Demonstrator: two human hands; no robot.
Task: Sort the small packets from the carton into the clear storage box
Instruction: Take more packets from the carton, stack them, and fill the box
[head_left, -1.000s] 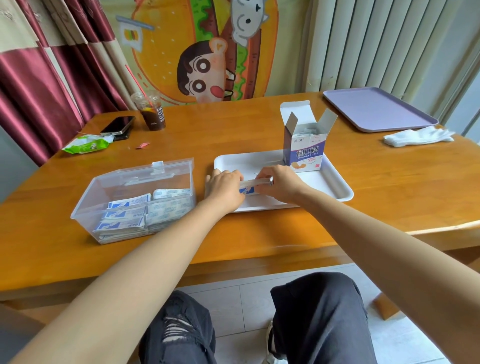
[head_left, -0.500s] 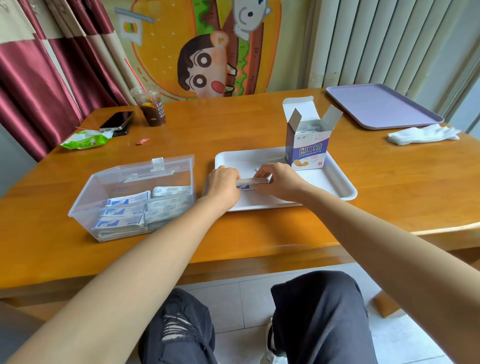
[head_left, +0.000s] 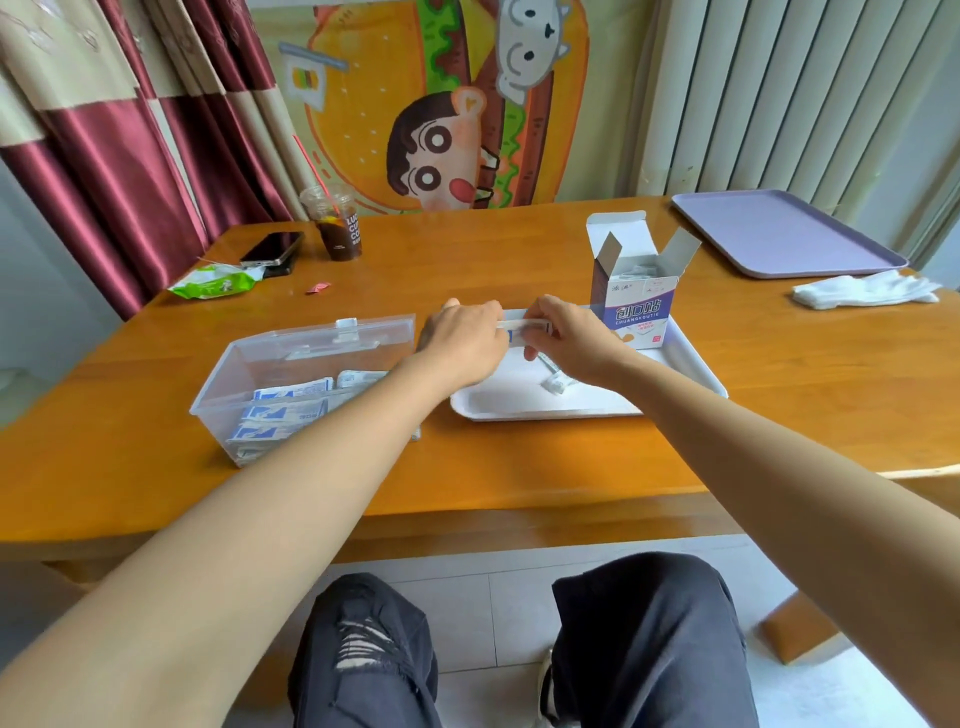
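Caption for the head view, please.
Left hand and right hand hold packets over the tray, between carton and clear box.

One head-worn wide-angle view, looked forward and down from a seated person's eye height, faced 12 o'clock across the wooden table (head_left: 519, 467), close range, left hand (head_left: 462, 338) and right hand (head_left: 571, 340) framed near centre, knees (head_left: 363, 649) at 6 o'clock, wall poster (head_left: 441, 104) at 12.

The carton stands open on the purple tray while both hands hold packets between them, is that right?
No. The head view shows the open carton standing on the white tray; the purple tray lies apart at the right. The left hand and right hand do hold packets between them.
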